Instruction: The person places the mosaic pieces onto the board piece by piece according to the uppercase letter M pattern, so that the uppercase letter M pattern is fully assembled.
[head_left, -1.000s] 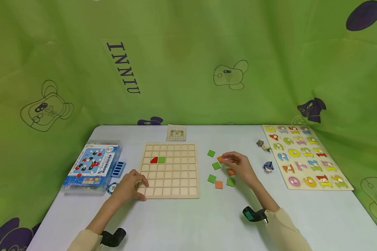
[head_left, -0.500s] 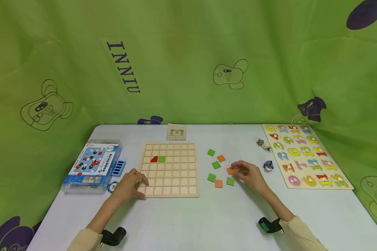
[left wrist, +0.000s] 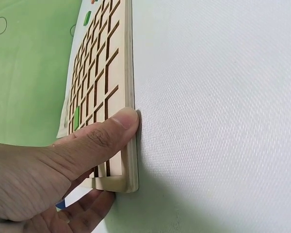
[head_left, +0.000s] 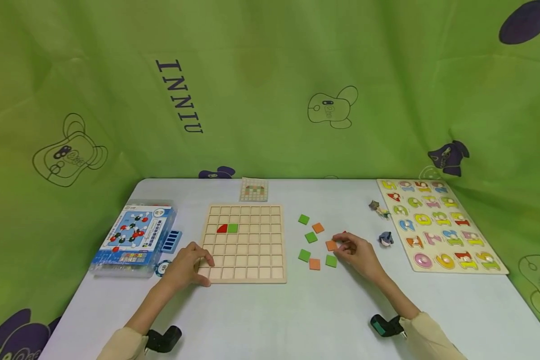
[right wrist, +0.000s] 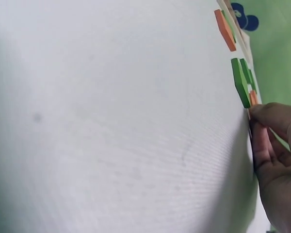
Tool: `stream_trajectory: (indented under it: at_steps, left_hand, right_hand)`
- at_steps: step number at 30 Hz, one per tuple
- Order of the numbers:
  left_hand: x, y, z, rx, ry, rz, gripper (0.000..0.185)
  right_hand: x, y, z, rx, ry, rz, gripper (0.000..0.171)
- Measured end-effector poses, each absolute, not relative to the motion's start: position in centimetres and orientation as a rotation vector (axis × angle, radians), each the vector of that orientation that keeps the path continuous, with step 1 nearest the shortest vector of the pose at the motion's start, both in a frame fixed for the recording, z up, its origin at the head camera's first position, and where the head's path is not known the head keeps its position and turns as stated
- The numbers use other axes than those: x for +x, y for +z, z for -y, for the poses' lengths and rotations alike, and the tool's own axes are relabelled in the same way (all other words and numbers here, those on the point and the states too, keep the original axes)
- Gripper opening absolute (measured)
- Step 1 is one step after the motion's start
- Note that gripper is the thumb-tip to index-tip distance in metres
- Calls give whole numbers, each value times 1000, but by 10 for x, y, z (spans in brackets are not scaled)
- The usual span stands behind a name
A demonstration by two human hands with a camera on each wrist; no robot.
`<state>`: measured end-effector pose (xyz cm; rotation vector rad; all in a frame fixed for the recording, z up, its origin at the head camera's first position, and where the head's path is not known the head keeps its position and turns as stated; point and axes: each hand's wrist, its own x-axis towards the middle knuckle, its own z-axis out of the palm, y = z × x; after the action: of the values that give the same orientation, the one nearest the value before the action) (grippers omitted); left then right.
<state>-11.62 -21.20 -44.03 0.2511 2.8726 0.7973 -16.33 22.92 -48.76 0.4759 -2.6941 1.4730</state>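
Note:
My left hand grips the near-left corner of a wooden grid board. In the left wrist view the thumb presses the board's near edge, with the other fingers around the side. A red quarter-round tile and a green square tile sit side by side in its cells. Right of the board, my right hand pinches the right corner of an orange square tile with curled fingers. A small red bit shows behind those fingers, mostly hidden.
Loose green and orange tiles lie between board and right hand. A pattern card is behind the board. Left stand a boxed molecule kit and a blue piece; right are small figures and a number puzzle.
My right hand has moved right and toward me from the upper orange tile to the lower one, uncovering the upper tile. My left hand has stayed on the board's corner.

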Motion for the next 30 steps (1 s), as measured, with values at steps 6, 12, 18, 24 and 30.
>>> stream_trajectory:
  at_steps: [6, 12, 18, 24, 30]
  left_hand:
    - [-115, -440, 212, 239, 811, -2871, 38]
    - [-115, -441, 213, 259, 840, -2875, 38]
    - [-115, -442, 214, 271, 839, -2882, 38]
    - [-115, -441, 214, 278, 841, -2882, 38]
    - [-115, -441, 213, 265, 827, -2875, 39]
  right_hand:
    - [-162, -490, -226, 446, 1477, 2653, 27]
    - [-161, -490, -224, 383, 1432, 2636, 26]
    - [-164, -482, -219, 390, 1596, 2552, 27]
    - [-171, -482, -206, 378, 1831, 2450, 32]
    - [-178, -483, -189, 396, 1929, 2392, 32]
